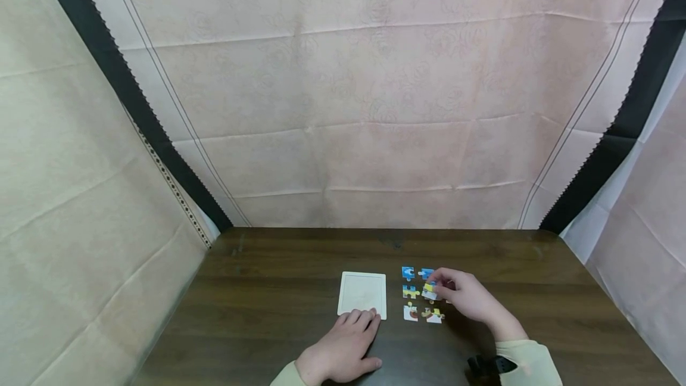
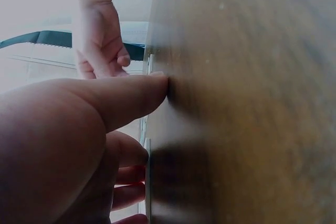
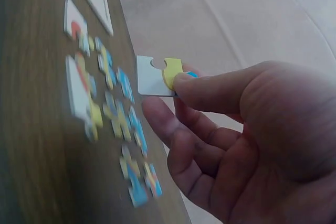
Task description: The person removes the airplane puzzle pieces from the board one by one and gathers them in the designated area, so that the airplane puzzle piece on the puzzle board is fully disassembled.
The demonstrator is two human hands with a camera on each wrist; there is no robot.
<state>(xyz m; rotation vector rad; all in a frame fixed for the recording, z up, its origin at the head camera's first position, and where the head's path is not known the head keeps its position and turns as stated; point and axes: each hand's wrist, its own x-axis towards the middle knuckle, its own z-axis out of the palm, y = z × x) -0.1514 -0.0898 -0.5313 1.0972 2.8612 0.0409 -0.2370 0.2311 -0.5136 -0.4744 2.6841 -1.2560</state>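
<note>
My right hand (image 1: 471, 298) pinches a white and yellow jigsaw puzzle piece (image 3: 152, 81) between thumb and fingers. In the right wrist view this piece is raised off the tabletop, its notch facing up and a bit of blue showing by the thumb. Under my left hand (image 1: 343, 347) lies the near edge of a white square puzzle tray (image 1: 363, 292). The fingertips rest on that edge, while the thumb is spread out to the side over the wood. No pieces show inside the tray's raised rim.
Right of the tray, several loose puzzle pieces lie spread in rows, among them a blue one (image 1: 408, 273), a yellow one (image 1: 410, 292) and a white one (image 1: 410, 313). All stand on a dark wooden table (image 1: 257, 308). Pale cloth (image 1: 375, 106) hangs behind and at both sides.
</note>
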